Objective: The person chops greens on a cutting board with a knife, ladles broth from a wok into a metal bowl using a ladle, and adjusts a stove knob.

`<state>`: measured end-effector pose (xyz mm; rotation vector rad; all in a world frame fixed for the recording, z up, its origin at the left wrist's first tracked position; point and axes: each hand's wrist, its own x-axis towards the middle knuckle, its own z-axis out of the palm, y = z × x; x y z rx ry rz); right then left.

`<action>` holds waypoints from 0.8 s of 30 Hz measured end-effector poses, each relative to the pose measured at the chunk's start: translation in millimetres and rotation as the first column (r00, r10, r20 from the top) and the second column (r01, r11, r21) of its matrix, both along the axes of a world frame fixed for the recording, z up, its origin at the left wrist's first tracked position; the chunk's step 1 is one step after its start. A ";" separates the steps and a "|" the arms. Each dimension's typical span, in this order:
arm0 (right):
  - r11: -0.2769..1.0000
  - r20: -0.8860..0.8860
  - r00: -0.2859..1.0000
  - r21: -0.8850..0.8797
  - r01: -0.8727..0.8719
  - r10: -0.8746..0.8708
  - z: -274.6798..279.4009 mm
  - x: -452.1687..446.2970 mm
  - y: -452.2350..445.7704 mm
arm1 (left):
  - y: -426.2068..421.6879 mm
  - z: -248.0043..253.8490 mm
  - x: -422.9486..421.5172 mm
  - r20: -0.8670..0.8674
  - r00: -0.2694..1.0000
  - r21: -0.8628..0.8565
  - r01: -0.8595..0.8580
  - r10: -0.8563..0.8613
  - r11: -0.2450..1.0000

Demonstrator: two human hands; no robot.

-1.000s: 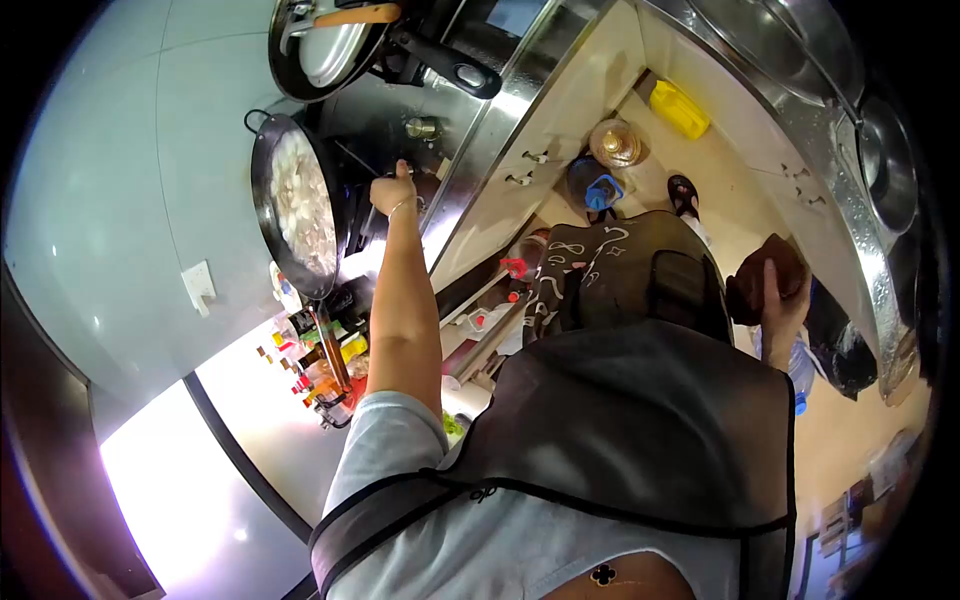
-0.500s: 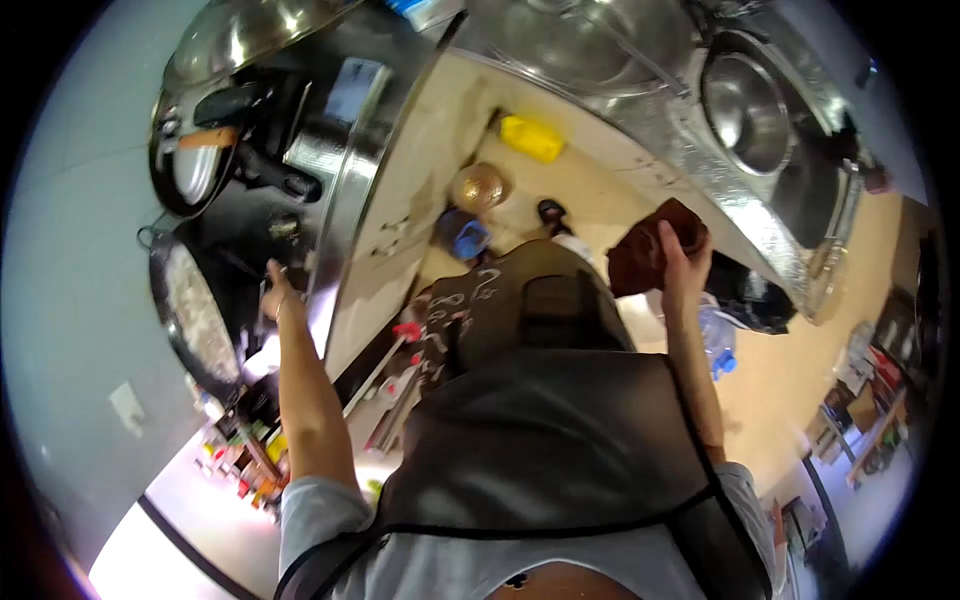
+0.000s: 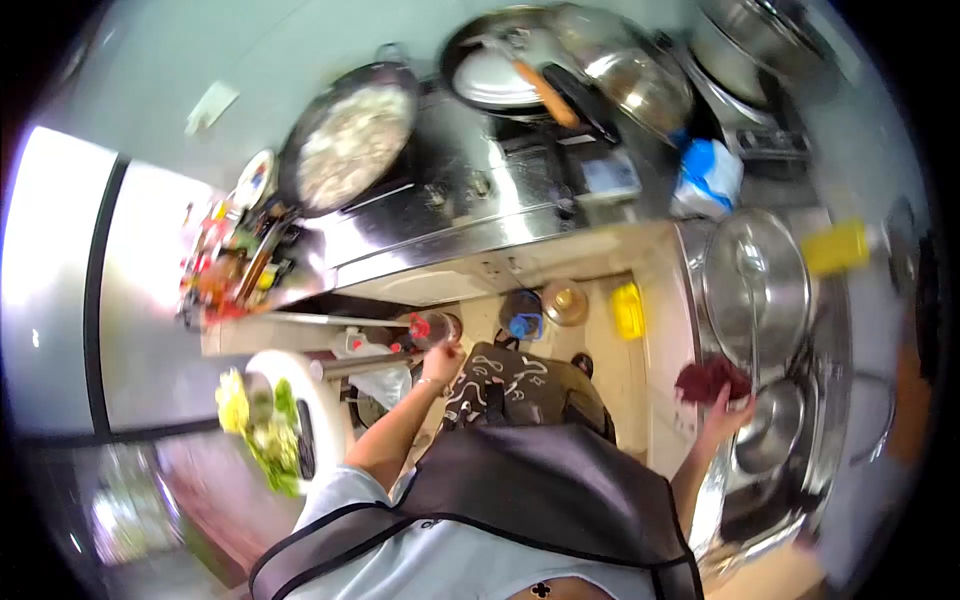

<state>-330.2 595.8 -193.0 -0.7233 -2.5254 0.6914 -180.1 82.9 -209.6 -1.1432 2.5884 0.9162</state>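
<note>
My right hand point(image 3: 722, 415) is closed on a dark red cloth point(image 3: 712, 380), holding it bunched over the near edge of the sink counter. Just beyond the cloth stand a large steel pot point(image 3: 715, 265) and a smaller steel bowl point(image 3: 768, 430). My left hand point(image 3: 438, 366) is low in front of me, beside a clear container with red on it point(image 3: 436, 328) at the pulled-out rack point(image 3: 350, 320). Its fingers are small and blurred, so whether they touch the container does not show.
A wok of pale food point(image 3: 355, 140) sits on the stove point(image 3: 470, 195), with a frying pan point(image 3: 495, 70) beside it. Bottles and jars point(image 3: 230, 260) crowd the left end. Green vegetables point(image 3: 280, 440) lie at the lower left. A yellow object point(image 3: 628, 310) is on the floor.
My view has swung left, bringing the vegetables and the stove front into sight. My left hand has moved from over the stove down to the rack. The cloth is still in my right hand, now by the sink.
</note>
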 end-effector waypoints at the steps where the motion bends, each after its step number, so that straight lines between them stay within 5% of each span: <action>1: 0.999 0.002 1.000 0.041 -0.002 0.002 5.1 -0.2 -6.4 | 9.4 6.5 13.5 0.003 0.999 0.154 -0.034 0.034 0.987; 3: 0.990 -0.053 0.998 0.141 -0.031 0.039 3.7 16.3 5.5 | 36.8 14.0 58.5 -0.001 0.999 0.182 0.035 -0.035 0.983; 9: 0.904 -0.230 0.932 0.390 -0.176 0.281 55.4 51.3 -50.6 | 49.6 51.7 104.1 0.223 0.964 0.192 -0.190 0.145 0.963; 11: 0.894 -0.175 0.881 0.175 -0.413 0.440 60.4 79.2 -70.8 | 40.7 53.0 108.9 0.294 0.944 0.190 -0.214 0.152 0.958; 12: 0.901 -0.188 0.885 0.178 -0.396 0.426 57.9 93.7 -80.8 | 31.1 52.2 108.4 0.256 0.961 0.190 -0.156 0.105 0.969; 14: 0.866 0.061 0.895 -0.288 -0.408 0.442 47.5 128.7 -90.7 | 12.9 33.7 113.2 0.114 0.993 0.256 0.010 -0.040 0.967; 17: 0.761 0.124 0.855 -0.532 -0.371 0.503 39.4 186.1 -102.4 | 3.6 14.5 106.5 0.090 0.985 0.288 0.118 -0.150 0.950; 19: 0.774 0.148 0.839 -0.494 -0.395 0.523 37.6 229.3 -108.2 | -7.5 39.9 83.0 0.255 0.829 0.589 0.276 -0.499 0.760; 21: 0.794 0.171 0.836 -0.456 -0.402 0.521 35.1 269.3 -122.3 | -4.2 49.0 79.0 0.245 0.626 0.627 0.481 -0.741 0.613; 23: 0.760 0.277 0.909 -0.647 -0.062 0.310 30.7 319.9 -135.7 | 5.1 35.9 89.3 0.289 0.533 0.727 0.419 -0.795 0.545; 24: 0.855 0.319 0.901 -0.509 -0.099 0.294 12.6 348.6 -130.4 | 15.0 40.2 90.2 0.267 0.421 0.685 0.549 -0.867 0.478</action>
